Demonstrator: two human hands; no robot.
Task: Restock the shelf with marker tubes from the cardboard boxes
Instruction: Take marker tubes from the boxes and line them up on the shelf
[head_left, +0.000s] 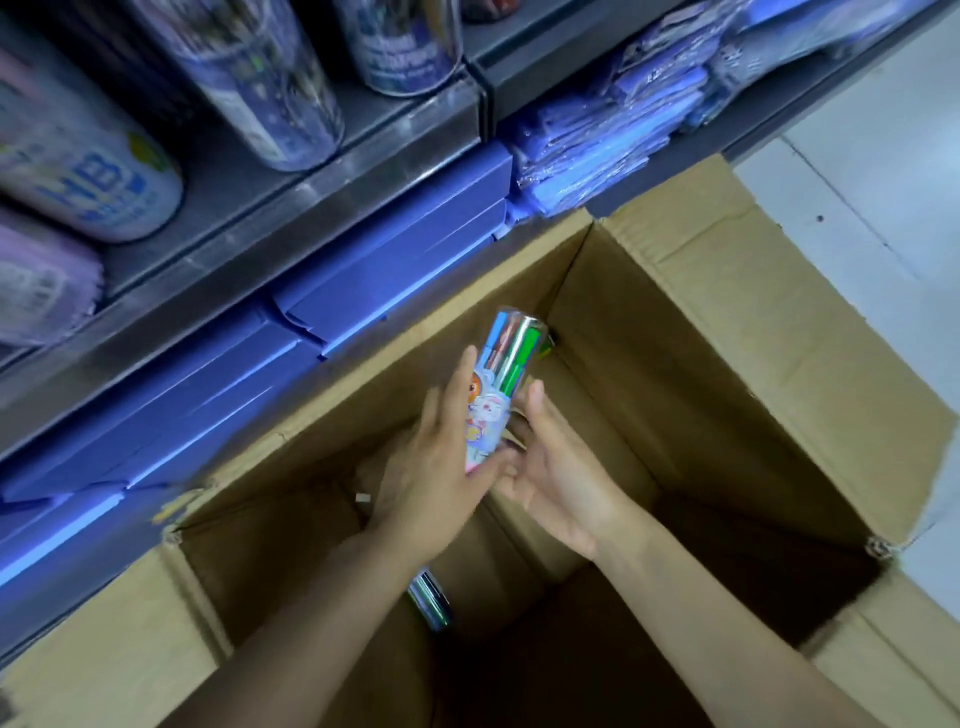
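A clear marker tube (503, 374) with cartoon print and coloured markers inside is held above the open cardboard box (727, 374). My left hand (441, 457) lies along its left side with fingers curled under its lower end. My right hand (556, 462) touches its right side with a fairly flat palm and a raised thumb. A second tube (428, 597) lies deep in the box, partly hidden by my left forearm. The grey shelf (291, 208) stands at the upper left.
Large printed tubes (260, 78) lie on the shelf, one of them marked HB (88, 171). Blue flat boxes (363, 280) are stacked under it. Purple plastic packets (613, 140) sit at the upper right. White floor tiles (857, 156) show to the right of the box.
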